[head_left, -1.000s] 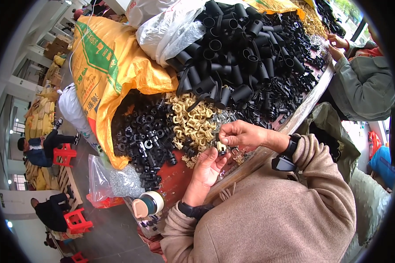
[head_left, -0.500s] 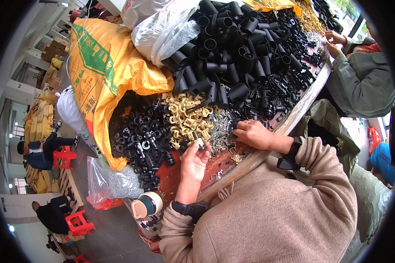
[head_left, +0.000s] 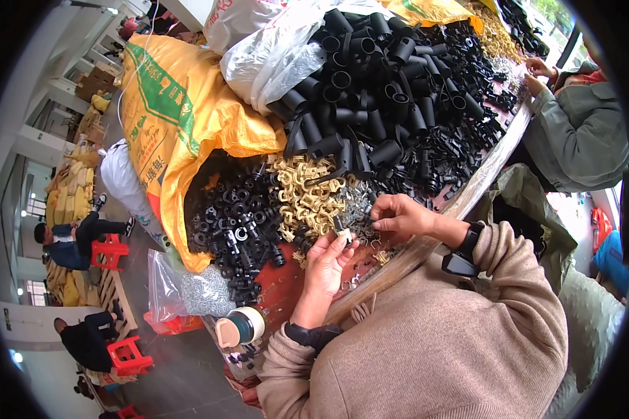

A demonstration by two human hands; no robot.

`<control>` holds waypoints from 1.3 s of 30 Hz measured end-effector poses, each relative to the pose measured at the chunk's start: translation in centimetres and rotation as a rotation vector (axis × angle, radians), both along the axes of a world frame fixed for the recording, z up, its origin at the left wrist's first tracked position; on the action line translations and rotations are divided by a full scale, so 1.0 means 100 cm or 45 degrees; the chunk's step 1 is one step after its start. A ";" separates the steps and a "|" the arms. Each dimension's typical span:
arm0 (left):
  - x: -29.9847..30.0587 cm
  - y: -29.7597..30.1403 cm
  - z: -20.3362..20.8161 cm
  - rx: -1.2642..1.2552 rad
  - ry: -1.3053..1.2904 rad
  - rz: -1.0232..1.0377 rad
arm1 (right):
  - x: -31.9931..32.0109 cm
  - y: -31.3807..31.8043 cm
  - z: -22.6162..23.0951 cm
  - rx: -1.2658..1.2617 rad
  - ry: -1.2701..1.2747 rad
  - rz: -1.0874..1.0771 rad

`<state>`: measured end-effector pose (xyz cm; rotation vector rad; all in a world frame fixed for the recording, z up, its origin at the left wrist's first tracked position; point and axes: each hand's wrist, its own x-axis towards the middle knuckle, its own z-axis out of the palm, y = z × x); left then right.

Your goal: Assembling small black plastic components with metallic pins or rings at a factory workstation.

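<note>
My left hand pinches a small cream plastic clip between thumb and fingertips, with a black part standing up from it. To its right, my right hand has thumb and index finger drawn together; what sits between them, if anything, is too small to make out. A heap of cream plastic clips lies just beyond my left hand. Beyond my right fingers are scattered small metal pieces. Black ring-shaped fittings are piled left of the clips.
Black tubes are heaped at the back. A yellow woven sack gapes open at left. Near my left wrist stands a lidded cup beside a clear bag of small metal parts. A wooden edge borders the table; a co-worker's sleeve is far right.
My left hand has moved right with the clip, closer to my right hand. My right hand has lifted off the small parts, its thumb and index now drawn together. The view has shifted slightly.
</note>
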<state>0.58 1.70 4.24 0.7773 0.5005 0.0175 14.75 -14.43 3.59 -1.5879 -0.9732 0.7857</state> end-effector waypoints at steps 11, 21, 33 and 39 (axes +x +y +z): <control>0.004 -0.014 0.009 0.151 -0.076 -0.038 | -0.021 0.008 0.019 0.154 0.891 0.073; 0.004 -0.016 0.005 0.087 -0.022 -0.094 | -0.022 0.011 0.015 0.012 0.277 -0.002; 0.002 -0.020 0.006 -0.007 -0.023 -0.230 | -0.021 0.004 0.021 0.414 -1.060 -0.005; -0.002 0.003 -0.016 0.154 -0.174 -0.286 | 0.027 0.001 0.027 0.098 -1.614 -0.440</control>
